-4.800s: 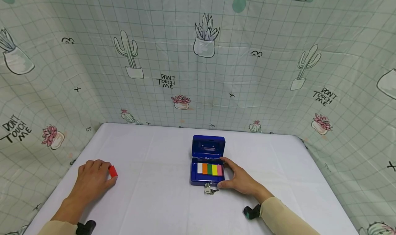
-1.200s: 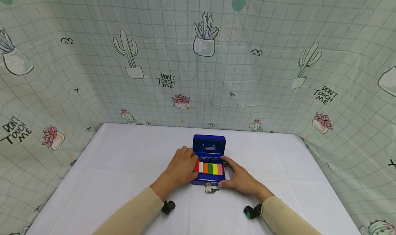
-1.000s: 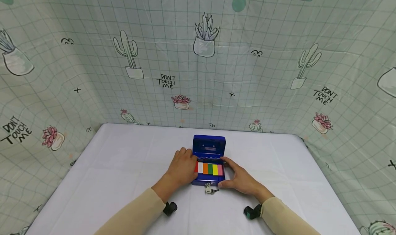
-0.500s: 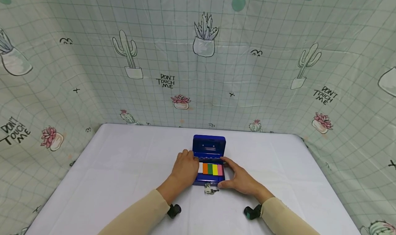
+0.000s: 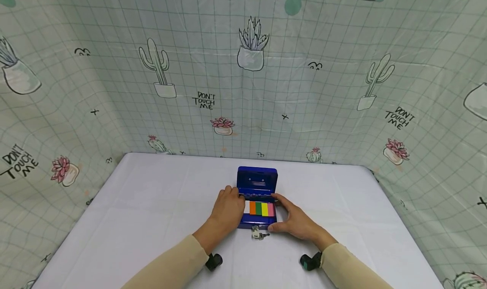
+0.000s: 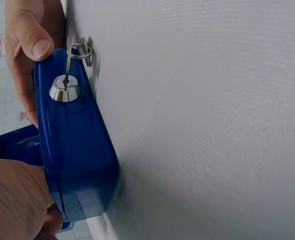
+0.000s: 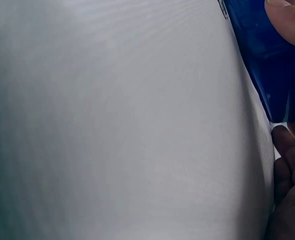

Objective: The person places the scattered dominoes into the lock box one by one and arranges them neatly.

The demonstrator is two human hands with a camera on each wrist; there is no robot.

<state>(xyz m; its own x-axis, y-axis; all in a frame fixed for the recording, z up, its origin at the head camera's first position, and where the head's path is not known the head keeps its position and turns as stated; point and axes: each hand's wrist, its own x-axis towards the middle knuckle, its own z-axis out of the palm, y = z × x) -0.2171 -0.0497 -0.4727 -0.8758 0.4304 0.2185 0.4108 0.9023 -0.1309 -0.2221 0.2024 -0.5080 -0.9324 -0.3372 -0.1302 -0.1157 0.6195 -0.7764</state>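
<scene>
A blue metal cash box stands on the table with its lid raised. In it lie coloured strips side by side, from white and orange across to pink. My left hand grips the box's left end, its curled fingers outside the wall in the left wrist view; its thumb is hidden, and so is the red strip. At the right end, my right hand holds the box, thumb at the front corner and fingers behind. Keys hang from the front lock.
A white cloth covers the table. Behind it and at both sides hangs a curtain printed with cacti. Black wrist cameras sit at both cuffs.
My left hand has brought a red strip from the far left into the box beside the white one, then shifted over it, covering it. My right hand has stayed at the box.
</scene>
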